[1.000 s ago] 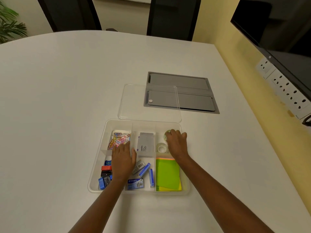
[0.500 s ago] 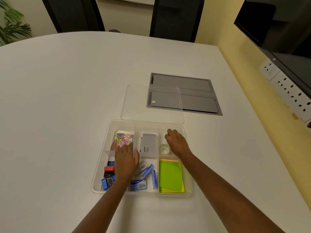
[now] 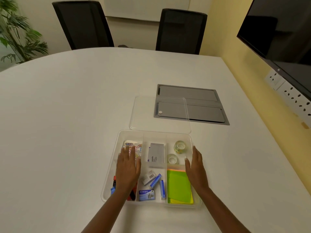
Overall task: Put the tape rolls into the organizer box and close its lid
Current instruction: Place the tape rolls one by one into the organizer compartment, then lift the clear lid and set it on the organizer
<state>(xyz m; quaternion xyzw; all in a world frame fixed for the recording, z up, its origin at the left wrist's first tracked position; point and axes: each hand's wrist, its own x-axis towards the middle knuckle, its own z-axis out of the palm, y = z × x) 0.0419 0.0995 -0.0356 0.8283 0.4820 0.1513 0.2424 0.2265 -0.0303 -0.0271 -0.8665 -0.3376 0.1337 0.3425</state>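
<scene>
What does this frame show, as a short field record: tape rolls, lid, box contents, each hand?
tape rolls: two clear tape rolls, both in the far right compartment of the organizer box
lid: clear lid off, lying flat on the table just beyond the box
other contents: paper clips, grey card box, staple boxes, green sticky notes
left hand: left hand open, flat over the left compartments, holding nothing
right hand: right hand open at the box's right edge, holding nothing

Two black chairs at the far edge of the white surface. Grey hatch panel set flush into it. Potted plant far left; dark screen and wall sockets right.
</scene>
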